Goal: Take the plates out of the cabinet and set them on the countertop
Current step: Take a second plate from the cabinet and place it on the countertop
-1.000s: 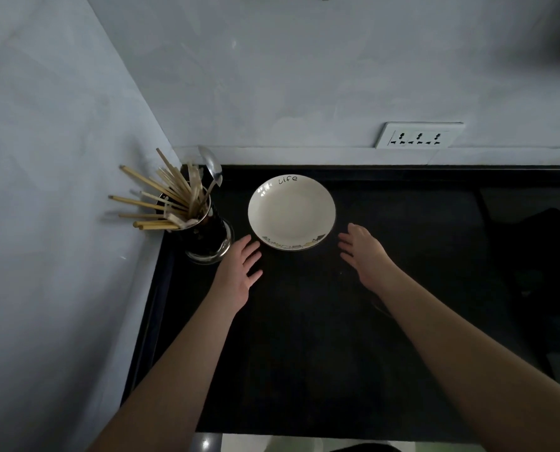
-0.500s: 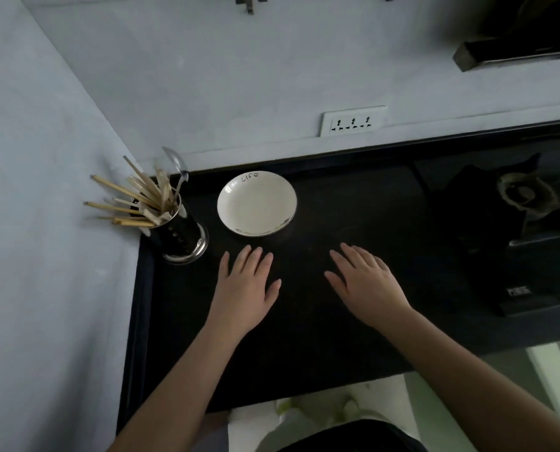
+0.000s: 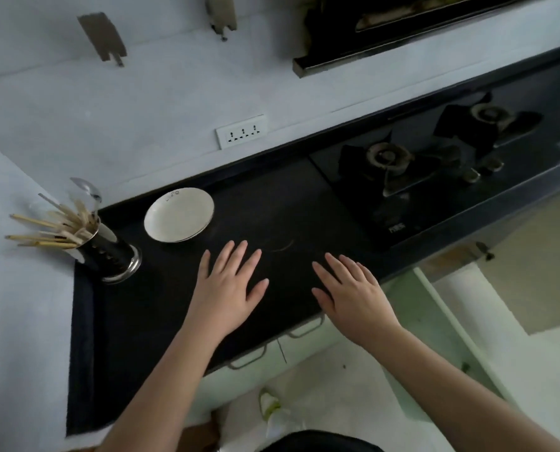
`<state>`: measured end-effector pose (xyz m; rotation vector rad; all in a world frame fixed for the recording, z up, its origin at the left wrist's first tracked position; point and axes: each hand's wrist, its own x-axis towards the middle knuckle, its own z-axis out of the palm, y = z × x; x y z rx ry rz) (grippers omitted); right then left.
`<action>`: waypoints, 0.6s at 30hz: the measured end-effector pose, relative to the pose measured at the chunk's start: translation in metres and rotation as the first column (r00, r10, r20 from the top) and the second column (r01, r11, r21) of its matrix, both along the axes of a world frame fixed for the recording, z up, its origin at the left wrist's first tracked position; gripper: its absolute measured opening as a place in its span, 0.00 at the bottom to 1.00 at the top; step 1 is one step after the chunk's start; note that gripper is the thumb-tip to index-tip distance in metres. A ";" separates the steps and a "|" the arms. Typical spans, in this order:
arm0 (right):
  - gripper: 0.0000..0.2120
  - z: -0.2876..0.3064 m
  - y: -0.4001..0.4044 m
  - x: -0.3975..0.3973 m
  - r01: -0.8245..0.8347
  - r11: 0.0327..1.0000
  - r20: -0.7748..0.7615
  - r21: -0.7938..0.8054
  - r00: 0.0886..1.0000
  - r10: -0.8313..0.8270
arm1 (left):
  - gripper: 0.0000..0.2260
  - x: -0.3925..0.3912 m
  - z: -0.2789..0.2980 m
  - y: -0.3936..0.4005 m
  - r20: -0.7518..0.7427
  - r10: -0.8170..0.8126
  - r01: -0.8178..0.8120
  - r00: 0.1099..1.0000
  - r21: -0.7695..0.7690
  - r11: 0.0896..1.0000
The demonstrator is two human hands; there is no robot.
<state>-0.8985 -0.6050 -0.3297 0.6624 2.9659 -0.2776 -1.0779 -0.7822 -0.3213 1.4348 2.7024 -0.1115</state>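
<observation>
A white plate (image 3: pixel 178 214) with small lettering on its far rim lies on the black countertop (image 3: pixel 135 327), near the back wall. My left hand (image 3: pixel 228 288) hovers over the counter a short way in front of the plate, fingers straight and spread, holding nothing. My right hand (image 3: pixel 350 293) is over the counter's front edge to the right, also flat with spread fingers and empty. Neither hand touches the plate. Pale cabinet doors with metal handles (image 3: pixel 306 329) show below the counter edge.
A metal utensil holder (image 3: pixel 109 252) with chopsticks and a spoon stands in the left corner by the wall. A black gas hob (image 3: pixel 402 171) fills the counter to the right. A wall socket (image 3: pixel 241 131) sits above the counter, a range hood (image 3: pixel 386 31) higher up.
Both hands have drawn back from the plate toward the counter's front edge. The camera has pulled back and tilted, bringing the hob, hood and cabinet fronts into view.
</observation>
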 end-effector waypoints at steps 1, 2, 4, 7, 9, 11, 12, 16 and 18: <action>0.30 0.003 0.004 0.019 0.027 1.000 -0.003 0.005 1.000 -0.027 | 0.30 0.008 0.006 0.009 -0.010 -0.016 0.016 1.000 0.010 1.000; 0.30 0.006 0.008 0.038 0.056 0.998 -0.005 0.003 0.998 -0.056 | 0.31 0.017 0.012 0.020 -0.015 -0.038 0.038 0.999 0.013 0.999; 0.29 0.014 0.016 0.071 0.123 0.992 -0.007 -0.003 0.992 -0.123 | 0.31 0.038 0.022 0.040 -0.024 -0.099 0.099 0.995 0.009 0.995; 0.33 0.025 0.026 0.114 0.218 0.976 -0.022 0.004 0.976 -0.218 | 0.31 0.078 0.034 0.068 -0.031 -0.201 0.202 0.979 0.045 0.978; 0.33 0.032 0.031 0.140 0.286 0.958 -0.047 0.019 0.957 -0.285 | 0.31 0.104 0.039 0.085 -0.030 -0.271 0.272 0.962 0.074 0.959; 0.29 0.038 0.035 0.164 0.357 0.934 -0.071 0.030 0.932 -0.354 | 0.32 0.125 0.042 0.103 -0.027 -0.335 0.336 0.942 0.095 0.937; 0.28 0.040 0.037 0.175 0.392 0.919 -0.082 0.036 0.918 -0.388 | 0.33 0.134 0.043 0.113 -0.033 -0.367 0.368 0.930 0.099 0.925; 0.29 0.047 0.036 0.217 0.553 0.832 -0.083 0.046 0.832 -0.549 | 0.34 0.162 0.044 0.153 -0.029 -0.505 0.506 0.863 0.074 0.860; 0.31 0.049 0.032 0.240 0.630 0.774 -0.076 0.064 0.777 -0.625 | 0.34 0.177 0.044 0.171 -0.009 -0.577 0.575 0.817 0.091 0.813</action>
